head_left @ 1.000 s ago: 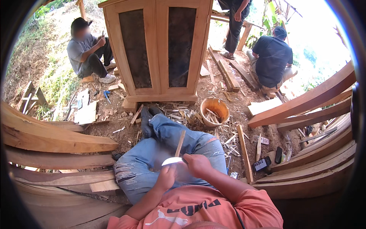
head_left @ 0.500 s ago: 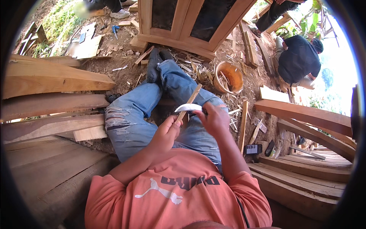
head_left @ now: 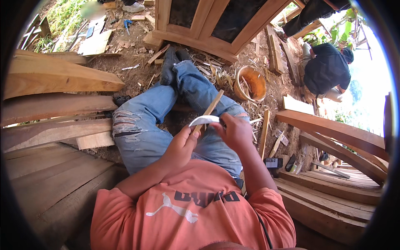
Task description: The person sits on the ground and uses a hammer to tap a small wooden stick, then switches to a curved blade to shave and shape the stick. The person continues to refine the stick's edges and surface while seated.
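Left hand (head_left: 183,144) grips a thin, tan wooden strip (head_left: 214,103); right hand (head_left: 236,130) clasps a curved, silvery metal blade (head_left: 203,120) across it, best kept at a shallow angle.

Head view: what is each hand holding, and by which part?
Left hand: the wooden stick, by its near end. Right hand: the curved-bladed tool, by its right end.

The blade (head_left: 203,120) is silvery white, the stick (head_left: 214,103) tan, jeans (head_left: 146,107) blue, shirt (head_left: 191,179) coral.

curved knife (head_left: 204,120): partly hidden by right hand (head_left: 236,131) | cabinet (head_left: 203,29): cut off above
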A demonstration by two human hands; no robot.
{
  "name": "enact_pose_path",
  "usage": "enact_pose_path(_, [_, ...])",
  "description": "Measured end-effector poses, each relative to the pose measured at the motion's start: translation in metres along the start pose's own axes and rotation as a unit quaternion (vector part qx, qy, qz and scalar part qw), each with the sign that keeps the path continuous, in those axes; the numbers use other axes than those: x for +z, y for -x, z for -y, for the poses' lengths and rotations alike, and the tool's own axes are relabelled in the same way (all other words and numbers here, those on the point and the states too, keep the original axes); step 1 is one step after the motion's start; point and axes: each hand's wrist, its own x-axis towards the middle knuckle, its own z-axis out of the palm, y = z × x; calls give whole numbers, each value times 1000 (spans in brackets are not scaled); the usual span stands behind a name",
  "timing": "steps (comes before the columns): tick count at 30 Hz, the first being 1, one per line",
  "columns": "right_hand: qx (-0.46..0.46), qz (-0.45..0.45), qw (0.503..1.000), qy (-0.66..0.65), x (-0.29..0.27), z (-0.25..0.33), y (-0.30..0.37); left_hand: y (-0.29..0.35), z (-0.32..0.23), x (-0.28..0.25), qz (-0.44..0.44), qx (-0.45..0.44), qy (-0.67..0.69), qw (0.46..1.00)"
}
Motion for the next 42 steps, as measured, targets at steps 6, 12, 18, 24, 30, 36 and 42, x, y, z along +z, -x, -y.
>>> enact_pose_path(6, [23, -43, 999, -15, 16, 19, 9, -10, -8, -4, -7, -2, 4, 1000])
enact_pose_path(12, [-54, -39, 998, 6, 22, 26, 17, -4, 4, -7, -3, 1, -18, 1000])
enact_pose_path(18, [-11, -42, 998, -36, 7, 25, 6, -2, -11, 1, -13, 20, -10, 1000])
enact_pose_path(24, [13, -85, 996, 25, 4, 23, -6, 0, -11, -1, -10, 23, -25, 999])
enact_pose_path(30, [50, -136, 987, 74, -17, -16, -22, -2, -18, -7, -2, 46, -34, 998])
enact_pose_path(36, [-48, -87, 993, 62, -7, 1, -12, 4, -3, 1, -2, 37, -46, 998])
enact_pose_path(42, [49, -137, 988, 60, -18, -13, -32, -9, -23, -4, -7, 43, -76, 996])
